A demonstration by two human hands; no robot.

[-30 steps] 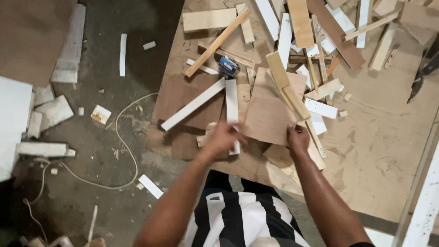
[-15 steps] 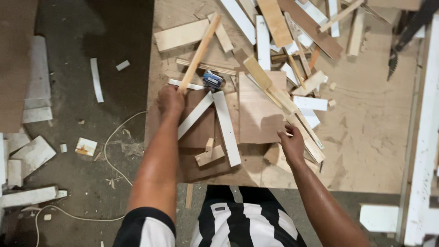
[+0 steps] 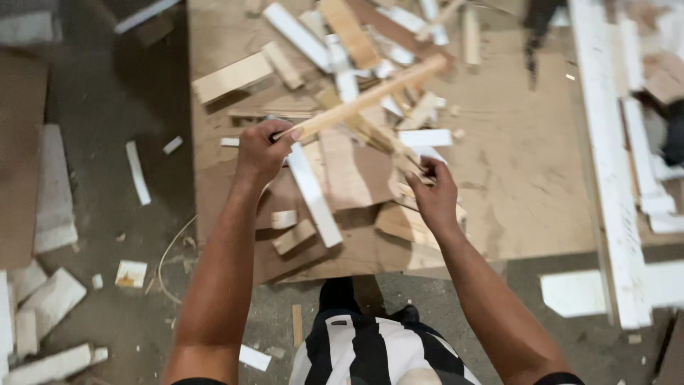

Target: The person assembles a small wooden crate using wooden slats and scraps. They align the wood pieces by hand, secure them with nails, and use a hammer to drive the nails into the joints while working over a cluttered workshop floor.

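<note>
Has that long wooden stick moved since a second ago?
Yes. The long wooden stick, earlier lying on the scrap pile, is now lifted in the left hand, slanting above the white strip.

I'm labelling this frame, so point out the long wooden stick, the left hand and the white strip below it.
Long wooden stick point(image 3: 370, 96), head view, mid-shaft.
Left hand point(image 3: 262, 151), head view, back of hand.
White strip point(image 3: 313, 194), head view, middle.

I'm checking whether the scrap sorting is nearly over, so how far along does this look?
Early, by the look of it. Done: nothing shows as a sorted stack. In hand: the left hand grips one end of a long wooden stick raised over the pile, and the right hand fingers the thin offcuts. Left: many loose strips and plywood pieces lie jumbled across the brown board.
</note>
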